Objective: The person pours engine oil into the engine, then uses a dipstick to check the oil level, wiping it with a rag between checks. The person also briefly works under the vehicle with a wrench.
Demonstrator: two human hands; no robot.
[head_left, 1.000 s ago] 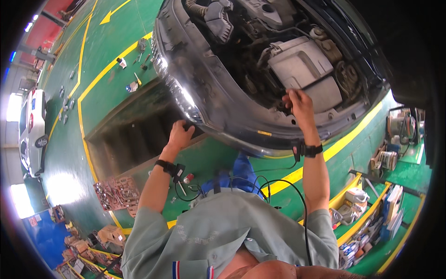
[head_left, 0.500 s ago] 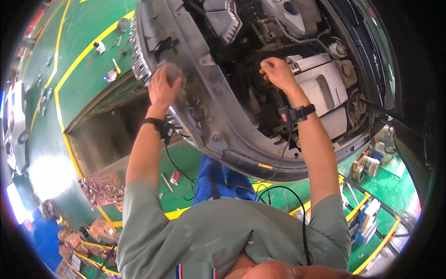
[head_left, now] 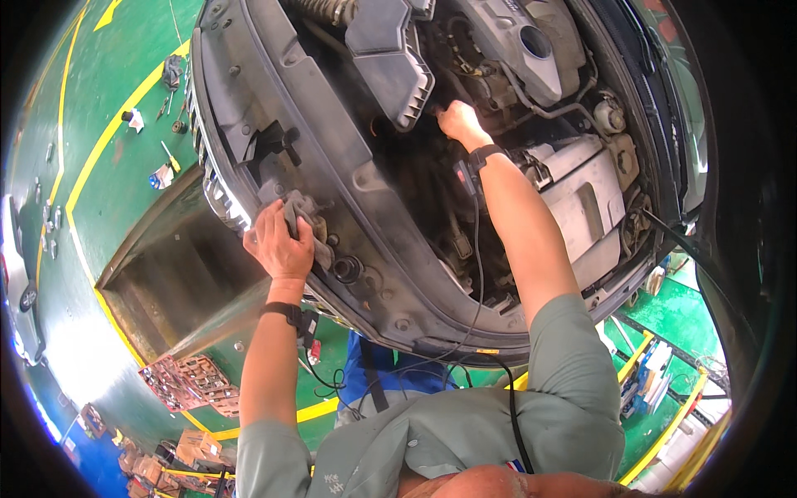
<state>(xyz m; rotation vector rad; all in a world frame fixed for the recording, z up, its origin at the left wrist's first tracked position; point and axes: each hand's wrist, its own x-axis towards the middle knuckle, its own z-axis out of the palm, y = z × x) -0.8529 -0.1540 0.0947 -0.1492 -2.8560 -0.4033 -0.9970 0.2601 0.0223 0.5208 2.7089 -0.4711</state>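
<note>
Leaning further over the engine bay (head_left: 498, 166), the right hand (head_left: 455, 120) has been moved from the 3 o'clock side to 12 o'clock, deep beside the black air duct (head_left: 394, 58); its grip cannot be told. The left hand (head_left: 281, 242) is now closed on the front panel (head_left: 332, 158) edge, so the reach is steadied.

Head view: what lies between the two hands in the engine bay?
The black front crossmember and a dark air duct sit between left hand and right hand.

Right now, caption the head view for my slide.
Left hand braced on the car's dark front panel; right hand reaching deep into the open engine bay.
</note>
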